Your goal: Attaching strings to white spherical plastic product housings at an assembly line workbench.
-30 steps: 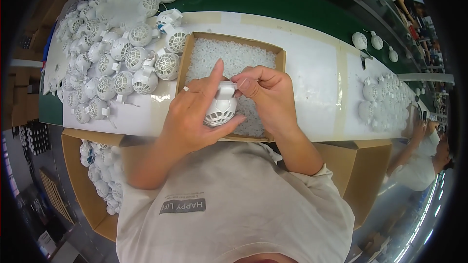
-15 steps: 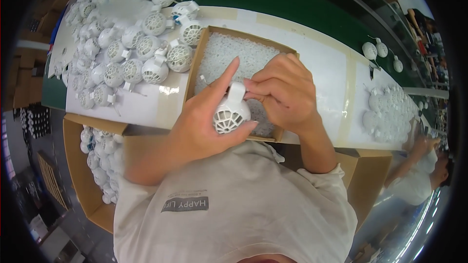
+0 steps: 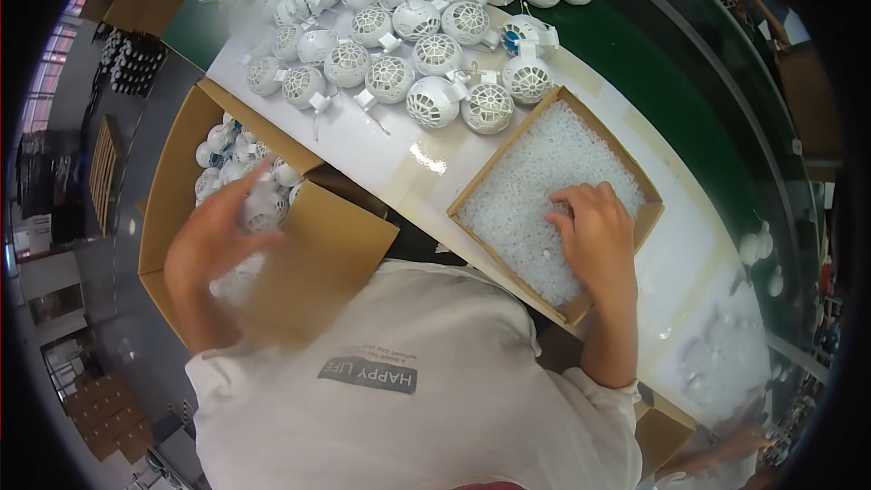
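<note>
At the left, my left hand (image 3: pixel 216 234) is over a cardboard box (image 3: pixel 172 209) of white round plastic fan-like units. Its thumb and fingers are spread apart. A white round unit with a grille (image 3: pixel 265 207) lies just beyond those fingers, among others in the box. My right hand (image 3: pixel 597 238) is over a shallow cardboard tray (image 3: pixel 485 171) filled with small clear plastic pieces (image 3: pixel 517 218). Its fingers are bent, with thumb and forefinger a little apart just above the pieces. Nothing shows between them.
Many white round units (image 3: pixel 390 77) with grilles and clips cover the far left of the white table (image 3: pixel 408 159). A green belt (image 3: pixel 671 63) runs behind it. More pale units (image 3: pixel 721 358) lie at the right, near another person's arm (image 3: pixel 726 449).
My hands were together over the tray, holding a white round unit. They have parted: the left has moved to the box at the left, the right to the clear pieces. The view has turned left.
</note>
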Motion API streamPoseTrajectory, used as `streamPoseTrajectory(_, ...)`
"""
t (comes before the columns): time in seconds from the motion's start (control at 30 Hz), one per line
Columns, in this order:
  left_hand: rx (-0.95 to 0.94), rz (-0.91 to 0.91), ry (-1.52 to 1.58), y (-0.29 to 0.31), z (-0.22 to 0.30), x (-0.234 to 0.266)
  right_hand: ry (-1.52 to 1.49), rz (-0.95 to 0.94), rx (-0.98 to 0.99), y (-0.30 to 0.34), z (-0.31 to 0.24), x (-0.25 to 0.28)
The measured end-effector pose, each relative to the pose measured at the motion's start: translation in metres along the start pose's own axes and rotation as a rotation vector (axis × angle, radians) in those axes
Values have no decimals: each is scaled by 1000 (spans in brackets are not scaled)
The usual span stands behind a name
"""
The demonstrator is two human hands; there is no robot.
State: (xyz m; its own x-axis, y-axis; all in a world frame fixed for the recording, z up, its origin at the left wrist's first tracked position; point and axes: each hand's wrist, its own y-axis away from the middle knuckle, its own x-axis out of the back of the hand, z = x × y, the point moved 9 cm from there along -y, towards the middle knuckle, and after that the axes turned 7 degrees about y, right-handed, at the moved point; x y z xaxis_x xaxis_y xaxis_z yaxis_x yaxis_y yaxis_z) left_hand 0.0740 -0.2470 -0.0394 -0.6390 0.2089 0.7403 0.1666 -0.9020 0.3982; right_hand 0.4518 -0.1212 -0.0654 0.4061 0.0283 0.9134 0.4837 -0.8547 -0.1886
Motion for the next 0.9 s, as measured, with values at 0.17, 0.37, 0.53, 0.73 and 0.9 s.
streamPoseTrajectory(0.17,-51,482,-312,-34,2,21,138,1,-54,11,56,14)
streamPoseTrajectory(0.37,-536,353,-401,-140,151,-49,-34,108,-5,38,167,93)
streamPoseTrajectory(0.53,-579,247,-374,-134,190,-91,-51,74,-106,88,192,141)
streamPoseTrajectory(0.73,-400,257,666,-106,166,-54,-389,252,-36,92,189,143)
streamPoseTrajectory(0.9,-595,-14,954,-89,262,-120,-724,283,-52,78,179,147)
